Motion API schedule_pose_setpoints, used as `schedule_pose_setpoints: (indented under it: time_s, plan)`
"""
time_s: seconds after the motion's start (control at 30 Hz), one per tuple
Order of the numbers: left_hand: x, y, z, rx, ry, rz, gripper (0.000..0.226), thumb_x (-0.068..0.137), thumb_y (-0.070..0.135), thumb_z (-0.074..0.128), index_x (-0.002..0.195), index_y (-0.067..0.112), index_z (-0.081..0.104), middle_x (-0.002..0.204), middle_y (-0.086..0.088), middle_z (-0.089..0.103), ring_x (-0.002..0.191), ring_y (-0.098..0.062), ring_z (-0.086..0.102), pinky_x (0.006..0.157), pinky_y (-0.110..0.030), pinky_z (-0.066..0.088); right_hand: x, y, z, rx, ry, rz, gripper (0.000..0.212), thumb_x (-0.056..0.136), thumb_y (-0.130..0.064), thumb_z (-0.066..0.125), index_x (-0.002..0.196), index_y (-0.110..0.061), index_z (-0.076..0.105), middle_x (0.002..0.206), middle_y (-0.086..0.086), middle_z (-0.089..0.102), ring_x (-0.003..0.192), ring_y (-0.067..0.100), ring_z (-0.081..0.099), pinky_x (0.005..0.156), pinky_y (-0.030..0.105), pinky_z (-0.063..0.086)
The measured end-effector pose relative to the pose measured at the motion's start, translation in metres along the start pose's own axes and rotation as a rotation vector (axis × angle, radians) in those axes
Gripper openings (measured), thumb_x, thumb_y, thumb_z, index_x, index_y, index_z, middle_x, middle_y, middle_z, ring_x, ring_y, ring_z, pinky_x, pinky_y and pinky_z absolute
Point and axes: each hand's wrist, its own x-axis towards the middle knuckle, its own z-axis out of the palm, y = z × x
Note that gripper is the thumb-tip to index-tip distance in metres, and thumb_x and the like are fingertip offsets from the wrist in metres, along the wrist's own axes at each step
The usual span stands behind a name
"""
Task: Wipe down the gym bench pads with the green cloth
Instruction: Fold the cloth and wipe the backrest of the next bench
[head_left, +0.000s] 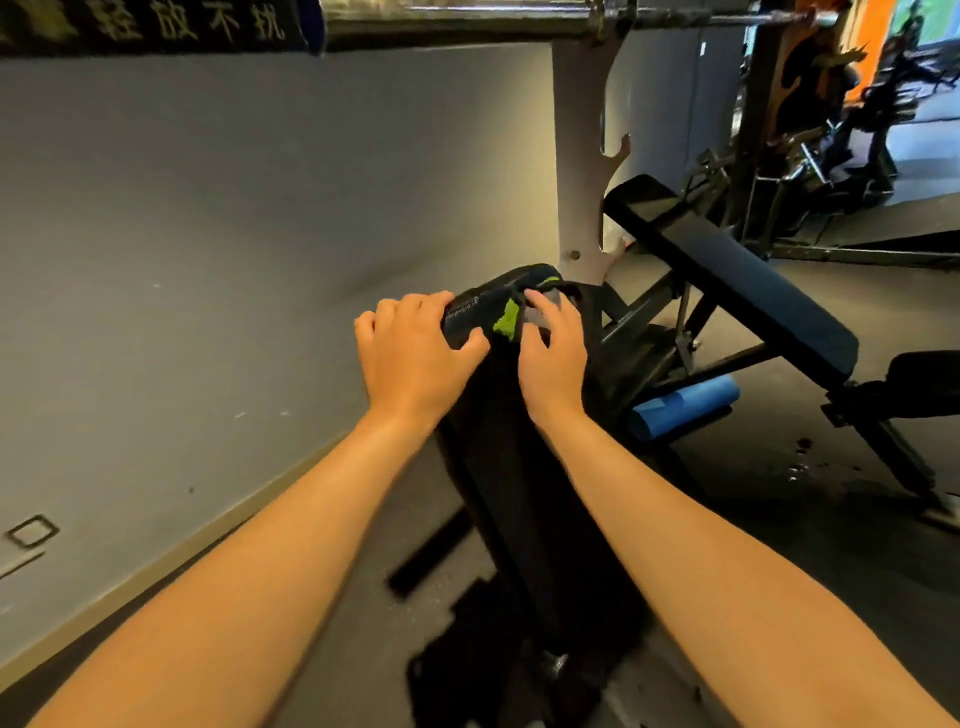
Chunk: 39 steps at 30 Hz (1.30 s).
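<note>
Reference item: the black bench pad (519, 493), which runs from the lower centre of the view up to its far end at mid-frame. Left of the pad stands a grey wall (208, 234). The left hand (410, 353) grips the far left corner of the pad, with the fingers curled over the pad's edge and the thumb laid across its top face. The green cloth (506, 319) lies on the far end of the pad, directly between the two hands. Only a small bright fold of it shows, just beside the left thumb and touching the right hand (553, 358). The right hand rests on the far right part of the pad with its fingers spread and only slightly bent, laid over the cloth and pressing it to the pad. A white upright (576, 156) rises beyond the pad's far end. Right of the pad stand a second bench (753, 280), set at an incline, and a blue roll (680, 410) on the floor beneath it.
</note>
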Motion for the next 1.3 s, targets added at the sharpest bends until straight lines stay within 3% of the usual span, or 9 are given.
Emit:
schedule_pose_setpoints:
  time_s: [0.13, 0.23, 0.37, 0.47, 0.7, 0.83, 0.97, 1.1, 1.3]
  plan:
    - [0.014, 0.014, -0.01, 0.08, -0.213, -0.085, 0.032, 0.087, 0.031, 0.055, 0.115, 0.017, 0.06, 0.111, -0.005, 0.058, 0.104, -0.029, 0.046, 0.078, -0.035, 0.03, 0.026, -0.053, 0.022, -0.157, -0.31, -0.287, 0.032, 0.088, -0.007, 0.056, 0.113, -0.016, 0.074, 0.145, 0.004, 0.051, 0.138, 0.014, 0.04, 0.114, 0.025, 0.031]
    - [0.014, 0.017, -0.021, -0.064, -0.296, -0.218, 0.036, 0.085, 0.036, 0.063, 0.116, 0.018, 0.058, 0.112, -0.002, 0.054, 0.109, -0.026, 0.044, 0.087, -0.035, 0.036, 0.044, -0.065, 0.011, -0.33, -0.513, -0.258, 0.031, 0.092, -0.011, 0.054, 0.116, -0.016, 0.074, 0.144, 0.003, 0.053, 0.14, 0.014, 0.037, 0.117, 0.03, 0.028]
    - [0.017, 0.026, -0.036, -0.102, -0.371, -0.268, 0.048, 0.091, 0.047, 0.065, 0.132, 0.024, 0.055, 0.122, 0.004, 0.055, 0.117, -0.018, 0.043, 0.099, -0.033, 0.038, 0.08, -0.07, -0.008, -0.475, -0.509, -0.037, 0.036, 0.099, -0.014, 0.045, 0.127, -0.011, 0.066, 0.15, 0.002, 0.046, 0.148, 0.015, 0.024, 0.12, 0.031, 0.02]
    - [0.025, 0.031, -0.046, -0.082, -0.413, -0.296, 0.047, 0.093, 0.044, 0.065, 0.134, 0.025, 0.054, 0.123, 0.005, 0.054, 0.115, -0.017, 0.045, 0.099, -0.033, 0.041, 0.098, -0.082, -0.008, -0.534, -0.464, 0.111, 0.034, 0.098, -0.014, 0.042, 0.114, -0.012, 0.071, 0.136, 0.007, 0.056, 0.141, 0.028, 0.036, 0.116, 0.037, 0.029]
    - [0.06, 0.046, -0.053, 0.021, -0.611, -0.244, 0.03, 0.088, 0.028, 0.058, 0.115, 0.018, 0.053, 0.114, -0.003, 0.053, 0.107, -0.025, 0.048, 0.089, -0.037, 0.041, 0.065, -0.108, 0.004, -0.598, -0.707, 0.014, 0.032, 0.097, -0.016, 0.05, 0.122, -0.018, 0.069, 0.141, 0.0, 0.055, 0.143, 0.018, 0.032, 0.115, 0.024, 0.019]
    - [0.068, 0.06, -0.035, -0.028, -0.663, -0.133, 0.05, 0.093, 0.03, 0.057, 0.141, 0.022, 0.046, 0.14, -0.002, 0.049, 0.126, -0.025, 0.042, 0.104, -0.04, 0.034, 0.09, -0.098, -0.015, -0.529, -0.577, 0.102, 0.029, 0.097, -0.013, 0.05, 0.122, -0.025, 0.061, 0.132, -0.004, 0.057, 0.133, 0.014, 0.043, 0.108, 0.029, 0.038]
    - [0.065, 0.085, -0.012, 0.035, -0.689, -0.079, 0.063, 0.1, 0.035, 0.051, 0.156, 0.031, 0.024, 0.161, -0.005, 0.025, 0.145, -0.029, 0.02, 0.118, -0.048, 0.017, 0.115, -0.087, -0.038, -0.225, -0.344, 0.472, 0.025, 0.099, -0.014, 0.047, 0.117, -0.03, 0.041, 0.104, 0.0, 0.056, 0.082, 0.009, 0.054, 0.062, 0.023, 0.037]
    - [0.051, 0.115, 0.01, 0.148, -0.682, -0.132, 0.055, 0.101, 0.033, 0.055, 0.15, 0.042, 0.033, 0.166, -0.011, 0.007, 0.151, -0.036, 0.009, 0.118, -0.06, 0.006, 0.106, -0.044, -0.062, -0.019, -0.275, 0.751, 0.017, 0.104, -0.028, 0.042, 0.119, -0.026, 0.048, 0.105, 0.002, 0.058, 0.09, 0.013, 0.055, 0.068, 0.027, 0.04]
    - [0.046, 0.128, 0.025, 0.23, -0.631, -0.218, 0.063, 0.094, 0.011, 0.063, 0.142, 0.043, 0.04, 0.164, -0.01, 0.007, 0.149, -0.037, 0.007, 0.118, -0.062, 0.002, 0.114, -0.017, -0.061, 0.058, -0.256, 0.769, 0.029, 0.1, -0.019, 0.042, 0.115, -0.029, 0.065, 0.125, 0.003, 0.051, 0.102, 0.01, 0.057, 0.077, 0.022, 0.045]
